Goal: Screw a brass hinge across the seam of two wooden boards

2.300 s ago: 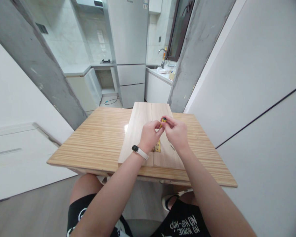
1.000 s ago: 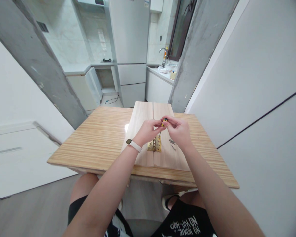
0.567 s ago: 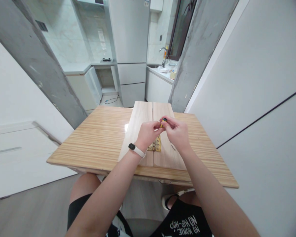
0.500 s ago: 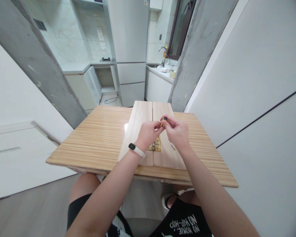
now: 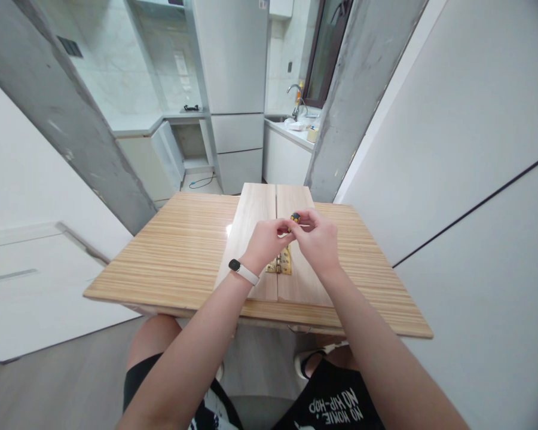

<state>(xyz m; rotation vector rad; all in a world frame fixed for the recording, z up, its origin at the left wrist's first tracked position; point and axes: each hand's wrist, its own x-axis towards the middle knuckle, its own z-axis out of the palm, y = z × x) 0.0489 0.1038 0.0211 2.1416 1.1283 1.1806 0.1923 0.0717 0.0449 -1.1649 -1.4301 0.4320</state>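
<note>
A small yellow-and-black tool [image 5: 295,218], which looks like a stubby screwdriver, is held above two pale boards. My left hand [image 5: 269,239], wearing a white wristband, pinches at its left side with closed fingers. Thumb and fingers of my right hand [image 5: 316,236] are closed around it from the right. The fingers cover most of the tool, so its tip is hidden. Below my hands, a brass hinge [image 5: 285,260] lies across the gap between the left board [image 5: 257,206] and the right board [image 5: 296,286]. My left hand and wrist partly cover the hinge.
The boards rest on a wood-grain table [image 5: 183,251] with its near edge above my knees. Behind it stand a grey fridge [image 5: 237,60] and a sink counter with a faucet [image 5: 296,98]. A white panel wall [image 5: 466,149] rises close on the right.
Both hands have shifted slightly left with the tool, whose black end is turned differently between my fingers. The small screws seen on the right board are now hidden behind my right hand.
</note>
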